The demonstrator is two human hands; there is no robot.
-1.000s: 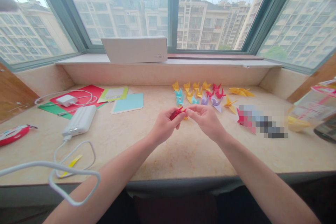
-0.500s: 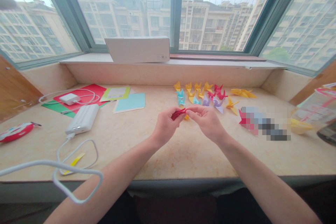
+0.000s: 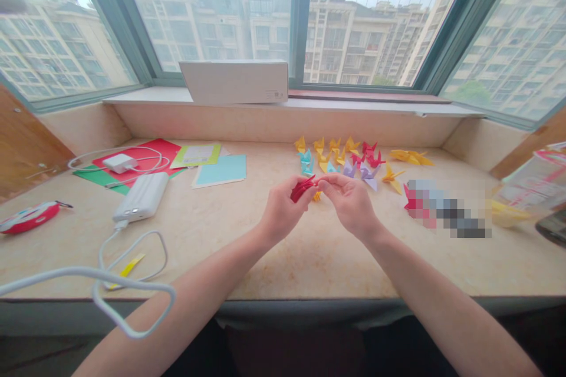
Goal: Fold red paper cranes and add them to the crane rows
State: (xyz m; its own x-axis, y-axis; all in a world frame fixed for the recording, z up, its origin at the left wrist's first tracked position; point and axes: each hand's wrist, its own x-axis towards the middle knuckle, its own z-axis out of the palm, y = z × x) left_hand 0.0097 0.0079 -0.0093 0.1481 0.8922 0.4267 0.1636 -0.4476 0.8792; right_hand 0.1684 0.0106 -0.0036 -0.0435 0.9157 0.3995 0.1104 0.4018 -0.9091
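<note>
**A:** ok so what are the hands up to, dead centre of the frame?

**B:** Both are pinched on the same thing. The left hand (image 3: 283, 212) and right hand (image 3: 351, 203) meet just above the countertop (image 3: 274, 253), fingertips together, clamped on a small folded red paper piece (image 3: 303, 188). It's held up off the surface between them, a bit left of where the fingertips meet. Can't tell what shape it's folded into, it's too small and half covered.

**A:** and right behind them?

**B:** A cluster of finished paper cranes (image 3: 342, 159) just past the hands, toward the upper middle: yellow, light blue, purple, red. One little yellow bit peeks out right under the fingers. A couple more yellow folded pieces (image 3: 409, 156) sit further right, near a blurred-out patch.

**A:** left side?

**B:** Well apart from the hands. A light blue sheet (image 3: 221, 171), then a yellow-green sheet (image 3: 197, 155), then red and green sheets (image 3: 145, 156) with a white charger (image 3: 120, 163) and its cord lying on them. In front of those, a white power bank (image 3: 142, 197) with a white cable (image 3: 110, 288) looping to the lower left of the frame. Red roundish thing (image 3: 26, 217) at the far left edge.

**A:** anything up top?

**B:** White box (image 3: 236, 81) on the window sill, apartment blocks outside.
</note>
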